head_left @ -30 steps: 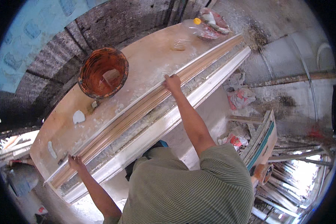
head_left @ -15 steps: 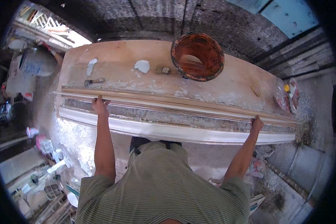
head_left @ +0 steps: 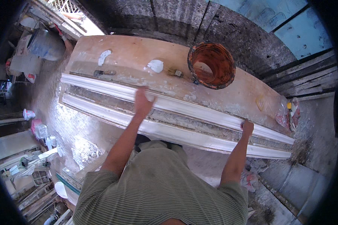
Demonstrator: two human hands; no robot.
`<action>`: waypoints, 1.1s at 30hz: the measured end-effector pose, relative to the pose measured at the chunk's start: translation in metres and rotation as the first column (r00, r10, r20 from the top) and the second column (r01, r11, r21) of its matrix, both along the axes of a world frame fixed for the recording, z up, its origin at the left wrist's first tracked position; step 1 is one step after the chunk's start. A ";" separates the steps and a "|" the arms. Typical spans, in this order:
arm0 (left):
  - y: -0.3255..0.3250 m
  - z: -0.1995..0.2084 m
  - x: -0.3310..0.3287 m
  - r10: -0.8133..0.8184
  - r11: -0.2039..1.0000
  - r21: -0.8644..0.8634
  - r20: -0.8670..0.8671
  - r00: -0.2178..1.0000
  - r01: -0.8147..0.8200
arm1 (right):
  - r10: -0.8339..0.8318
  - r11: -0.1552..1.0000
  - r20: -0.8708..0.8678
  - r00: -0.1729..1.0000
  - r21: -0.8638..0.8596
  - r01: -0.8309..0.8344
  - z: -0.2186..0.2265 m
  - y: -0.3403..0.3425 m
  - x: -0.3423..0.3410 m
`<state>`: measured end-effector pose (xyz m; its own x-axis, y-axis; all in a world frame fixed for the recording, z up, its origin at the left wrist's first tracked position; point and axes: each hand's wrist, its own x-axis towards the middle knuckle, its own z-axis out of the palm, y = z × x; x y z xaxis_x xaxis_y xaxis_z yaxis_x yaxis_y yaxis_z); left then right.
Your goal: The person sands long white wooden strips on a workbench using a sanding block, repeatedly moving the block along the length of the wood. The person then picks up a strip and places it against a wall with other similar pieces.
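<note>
Two long white moulding strips lie roughly side by side across the bench, the far moulding [head_left: 199, 107] and the near moulding [head_left: 176, 135], with a rough grey gap between them. Above the far moulding, left of its middle, my left hand [head_left: 142, 103] is open with the thumb spread, slightly blurred by motion; whether it touches the strip I cannot tell. Further right, my right hand [head_left: 247, 127] has its fingers curled at the far edge of that same moulding. Its fingertips are partly hidden.
On the plaster-smeared bench [head_left: 154, 47] stand an orange-brown bucket [head_left: 213, 63], a brush [head_left: 175, 72], a dark-ended tool [head_left: 104, 72] and white plaster lumps [head_left: 155, 66]. A plastic bag [head_left: 282, 115] lies at the right end. A blue drum [head_left: 47, 45] stands far left; scrap wood fills the lower left.
The far moulding has turned from its brownish side to white face up and now lies flat. My left hand has released it and moved right; my right hand has shifted slightly left.
</note>
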<state>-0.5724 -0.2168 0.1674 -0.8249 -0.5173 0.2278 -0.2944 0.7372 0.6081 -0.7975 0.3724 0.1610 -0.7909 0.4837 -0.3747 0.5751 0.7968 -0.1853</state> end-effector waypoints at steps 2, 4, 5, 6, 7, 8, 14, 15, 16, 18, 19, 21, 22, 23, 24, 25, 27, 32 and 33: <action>0.037 0.008 -0.005 -0.147 0.989 -0.002 0.108 0.983 0.148 | -0.011 0.977 -0.010 1.000 0.215 0.013 0.006 -0.038 0.000; 0.050 0.017 -0.003 -0.168 0.985 -0.012 0.145 0.975 0.171 | 0.059 0.987 -0.107 0.992 0.155 -0.042 0.023 -0.079 0.015; 0.049 0.021 0.001 -0.175 0.983 -0.019 0.163 0.971 0.180 | 0.105 0.986 -0.142 0.984 0.145 -0.085 0.029 -0.105 0.031; 0.045 0.025 0.006 -0.209 0.978 0.026 0.114 0.971 0.207 | 0.186 0.978 -0.182 0.965 0.125 -0.165 0.034 -0.135 0.049; 0.039 0.026 0.012 -0.232 0.971 0.077 0.080 0.969 0.226 | 0.300 0.952 -0.254 0.919 0.142 -0.272 0.037 -0.166 0.070; 0.027 0.027 0.024 -0.258 0.958 0.161 0.120 0.959 0.238 | 0.403 0.915 -0.273 0.873 0.130 -0.381 0.038 -0.200 0.094; -0.105 -0.001 0.125 0.084 0.996 -0.029 -0.098 0.992 -0.088 | 0.608 0.724 -0.477 0.635 0.004 -0.690 0.047 -0.350 0.216; -0.145 -0.009 0.148 0.216 0.974 -0.024 -0.173 0.961 -0.224 | 0.560 0.716 -0.491 0.667 -0.118 -0.688 0.050 -0.364 0.228; -0.185 -0.016 0.172 0.421 0.906 0.013 -0.125 0.898 -0.423 | 0.505 0.701 -0.498 0.705 -0.240 -0.672 0.052 -0.376 0.239; -0.283 -0.021 0.225 0.673 0.739 0.123 -0.096 0.734 -0.662 | 0.492 0.668 -0.495 0.716 -0.312 -0.675 0.052 -0.394 0.257; -0.332 -0.021 0.249 0.734 0.678 -0.028 -0.035 0.678 -0.735 | 0.535 0.665 -0.487 0.691 -0.263 -0.699 0.052 -0.398 0.265; -0.415 -0.022 0.286 0.805 0.548 -0.261 -0.096 0.586 -0.795 | 0.578 0.697 -0.438 0.689 -0.174 -0.695 0.046 -0.406 0.281; -0.455 -0.023 0.298 0.867 0.470 -0.317 -0.009 0.498 -0.824 | 0.576 0.733 -0.399 0.714 -0.135 -0.666 0.042 -0.410 0.289; -0.490 -0.024 0.305 0.897 0.440 -0.363 0.127 0.424 -0.822 | 0.560 0.783 -0.324 0.763 -0.096 -0.615 0.038 -0.413 0.298; -0.516 -0.029 0.310 0.881 0.472 -0.374 0.219 0.418 -0.798 | 0.545 0.802 -0.327 0.772 -0.064 -0.593 0.034 -0.416 0.306; -0.537 -0.035 0.310 0.877 0.456 -0.279 0.302 0.373 -0.845 | 0.551 0.801 -0.370 0.748 -0.017 -0.598 0.031 -0.420 0.316; -0.572 -0.043 0.319 0.710 0.637 -0.044 0.421 0.564 -0.770 | 0.499 0.850 -0.360 0.788 0.029 -0.525 0.025 -0.431 0.331; -0.605 -0.079 0.336 0.551 0.726 0.433 0.097 0.829 -0.534 | 0.313 0.929 -0.296 0.902 -0.101 -0.356 0.020 -0.456 0.367; -0.608 -0.085 0.340 0.574 0.716 0.452 0.052 0.817 -0.532 | 0.322 0.927 -0.347 0.881 -0.072 -0.367 0.018 -0.459 0.374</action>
